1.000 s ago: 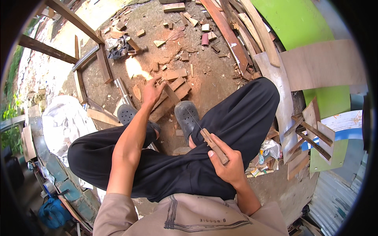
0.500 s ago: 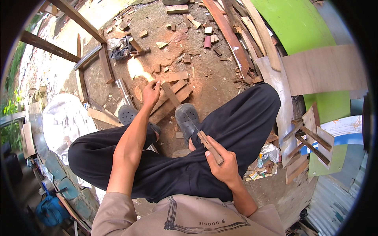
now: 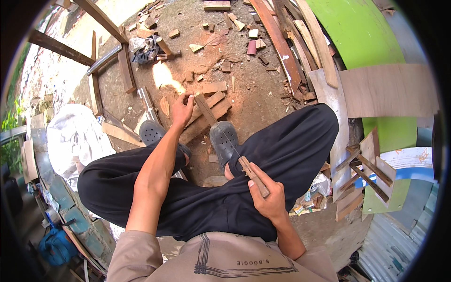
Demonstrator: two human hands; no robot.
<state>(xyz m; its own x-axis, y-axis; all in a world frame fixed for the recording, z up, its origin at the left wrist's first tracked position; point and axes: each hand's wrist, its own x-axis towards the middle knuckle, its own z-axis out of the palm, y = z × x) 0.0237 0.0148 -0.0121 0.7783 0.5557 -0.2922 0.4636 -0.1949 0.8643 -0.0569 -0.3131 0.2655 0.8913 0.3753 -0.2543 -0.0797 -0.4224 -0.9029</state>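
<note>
My right hand point(image 3: 268, 197) is closed around the wooden handle point(image 3: 254, 176) of a handsaw, held low over my lap. Its thin blade point(image 3: 229, 138), seen nearly edge-on, runs forward across the dark clog point(image 3: 224, 146) on my right foot. Ahead of that clog a narrow wooden strip point(image 3: 206, 111) slants over other boards on the ground. My left hand point(image 3: 182, 109) reaches forward with curled fingers, pinching at the strip's far end. Where the blade meets the wood is too fine to make out.
A hammer point(image 3: 164, 47) stands beside a dark plastic bag point(image 3: 146, 50). Wood offcuts point(image 3: 213, 88) litter the ground ahead. Long planks point(image 3: 277, 44) and green panels point(image 3: 350, 28) lie to the right. A white cloth point(image 3: 77, 143) is at my left, near a wooden frame point(image 3: 123, 66).
My right hand and the saw handle have shifted slightly right, with a little more blade showing. My left hand stays at the strip's end. The view has tilted slightly.
</note>
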